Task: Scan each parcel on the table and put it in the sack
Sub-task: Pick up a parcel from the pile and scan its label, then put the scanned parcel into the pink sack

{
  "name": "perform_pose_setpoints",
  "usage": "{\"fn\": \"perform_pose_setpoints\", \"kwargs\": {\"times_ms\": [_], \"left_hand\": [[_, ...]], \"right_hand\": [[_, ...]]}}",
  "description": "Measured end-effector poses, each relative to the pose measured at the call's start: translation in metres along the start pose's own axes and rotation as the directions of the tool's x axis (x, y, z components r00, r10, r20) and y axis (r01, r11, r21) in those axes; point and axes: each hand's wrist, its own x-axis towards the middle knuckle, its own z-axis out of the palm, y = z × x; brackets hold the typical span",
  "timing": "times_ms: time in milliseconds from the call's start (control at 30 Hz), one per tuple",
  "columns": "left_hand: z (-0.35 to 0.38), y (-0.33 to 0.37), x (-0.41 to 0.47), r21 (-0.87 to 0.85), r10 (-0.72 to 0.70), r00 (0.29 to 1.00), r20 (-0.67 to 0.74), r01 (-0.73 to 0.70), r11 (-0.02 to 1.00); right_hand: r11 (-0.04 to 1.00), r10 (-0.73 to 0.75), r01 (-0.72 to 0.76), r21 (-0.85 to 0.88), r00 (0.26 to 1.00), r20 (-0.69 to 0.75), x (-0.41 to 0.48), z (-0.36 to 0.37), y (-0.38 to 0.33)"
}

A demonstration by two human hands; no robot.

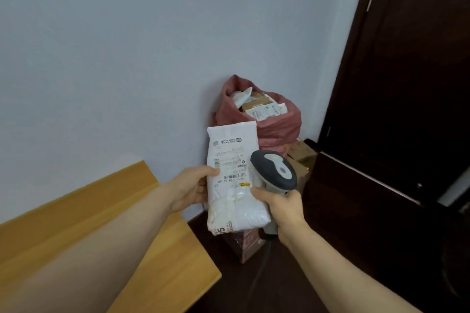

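Mid-cycle: left hand (189, 187) grips one white parcel (235, 178) by its edge, label up; right hand (282, 207) is wrapped round the scanner (273, 173), head right at the barcode — scan looks in progress, bagging left. Red sack (256, 119) at 12 o'clock from the parcel, by the wall, already holds several parcels — roughly four visible. Tabletop (152, 249) at 8 o'clock shows none.

The parcel (234, 175) in my left hand (189, 187) is a white plastic mailer, smooth and a little crinkled, with a matt paper label. The scanner (276, 173) in my right hand (282, 207) is grey and white plastic, slightly glossy. The sack (277, 124) looks like rough red woven cloth. The table (84, 213) is smooth light wood.
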Motion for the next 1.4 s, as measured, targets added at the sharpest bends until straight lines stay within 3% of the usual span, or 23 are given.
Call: {"fn": "perform_pose_setpoints", "kwargs": {"times_ms": [333,433,533,633,733,800,900,933,1000,1067,1133,1233,1400], "left_hand": [[0.081,0.093,0.145,0.066,0.111,0.968,0.227,-0.129,0.989],[0.09,0.134,0.208,0.031,0.255,0.965,0.066,-0.257,0.966],[0.089,0.17,0.261,0.163,0.359,0.93,-0.083,-0.343,0.925],[0.085,0.199,0.305,0.413,0.489,0.838,-0.241,-0.368,0.833],[0.078,0.211,0.343,0.75,0.596,0.766,-0.242,-0.242,0.616],[0.074,0.213,0.368,0.801,0.621,0.751,-0.224,-0.22,0.556],[0.08,0.206,0.388,0.789,0.616,0.732,-0.291,-0.18,0.587],[0.084,0.198,0.393,0.819,0.637,0.714,-0.29,-0.16,0.552],[0.095,0.179,0.399,0.943,0.706,0.679,-0.2,-0.062,0.327],[0.105,0.162,0.402,0.999,0.635,0.771,-0.038,0.023,0.032],[0.109,0.152,0.407,0.994,0.478,0.878,-0.016,0.066,-0.088],[0.109,0.149,0.41,0.992,0.398,0.914,-0.078,0.11,-0.059],[0.114,0.145,0.386,0.997,0.51,0.858,-0.067,0.082,-0.008]], "right_hand": [[0.992,-0.068,0.081,0.095,0.99,-0.125,0.167,-0.03,-0.066],[0.991,-0.07,0.086,0.101,0.986,-0.15,0.234,-0.031,-0.086],[0.998,-0.036,0.046,0.051,0.982,-0.188,0.296,-0.042,-0.102],[0.998,0.016,-0.004,0.058,0.977,-0.214,0.346,-0.057,-0.113],[0.986,0.136,-0.111,0.124,0.965,-0.224,0.379,-0.06,-0.112],[0.98,0.181,-0.16,0.12,0.965,-0.19,0.396,-0.057,-0.108],[0.978,0.198,-0.189,0.085,0.974,-0.112,0.418,-0.05,-0.102],[0.979,0.197,-0.192,0.063,0.977,-0.086,0.424,-0.048,-0.1],[0.979,0.202,-0.202,0.022,0.979,-0.028,0.431,-0.047,-0.098],[0.976,0.22,-0.22,-0.002,0.975,0.025,0.438,-0.047,-0.096],[0.972,0.235,-0.235,-0.003,0.97,0.065,0.446,-0.047,-0.095],[0.969,0.247,-0.248,-0.009,0.962,0.114,0.456,-0.046,-0.093],[0.964,0.259,-0.267,-0.002,0.93,0.261,0.446,-0.034,-0.089]]}}
